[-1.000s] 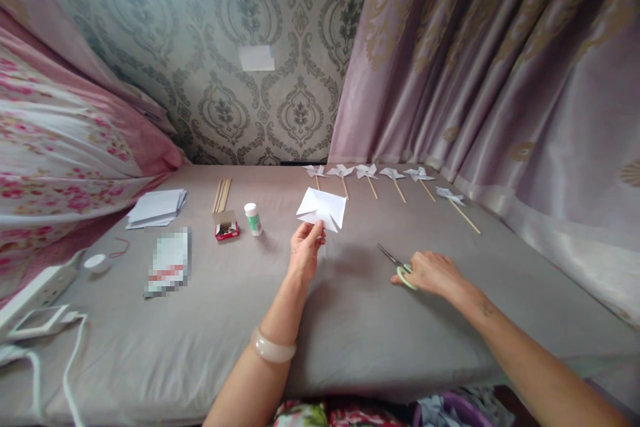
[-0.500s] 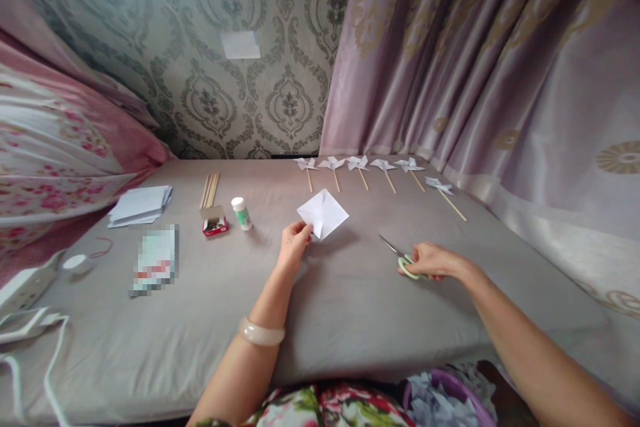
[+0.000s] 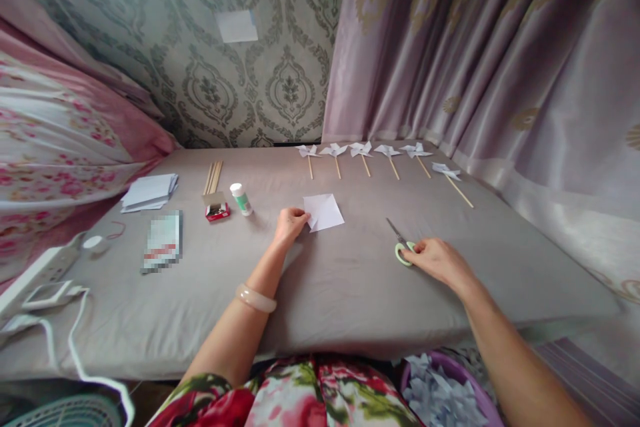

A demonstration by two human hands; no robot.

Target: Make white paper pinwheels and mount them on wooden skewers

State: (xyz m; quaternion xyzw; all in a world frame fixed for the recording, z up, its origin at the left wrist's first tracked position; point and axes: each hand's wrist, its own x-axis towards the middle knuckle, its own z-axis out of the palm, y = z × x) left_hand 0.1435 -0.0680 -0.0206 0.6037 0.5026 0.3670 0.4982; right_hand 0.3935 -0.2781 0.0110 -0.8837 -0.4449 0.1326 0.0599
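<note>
A square of white paper (image 3: 326, 212) with slits and creases lies at or just above the cloth, in the middle of the head view. My left hand (image 3: 291, 224) pinches its left corner between thumb and fingers. To the right, my right hand (image 3: 436, 256) is closed on the green handles of a pair of scissors (image 3: 401, 240). The scissor blades are together and point away from me, apart from the paper. Several finished paper pinwheels (image 3: 361, 149) on wooden sticks lie in a row beyond both hands.
On the left are a glue stick (image 3: 241, 200), a red box of small fasteners (image 3: 217, 213), wooden sticks (image 3: 213, 177), stacked paper (image 3: 150, 192), a blurred packet (image 3: 164, 240) and a power strip (image 3: 40, 273). A purple basket (image 3: 480, 387) of paper scraps stands below the front edge.
My left hand has turned the paper from upright to flat and lowered it toward the cloth, its grip moving to the left corner. The scissors stay in my right hand, turned slightly.
</note>
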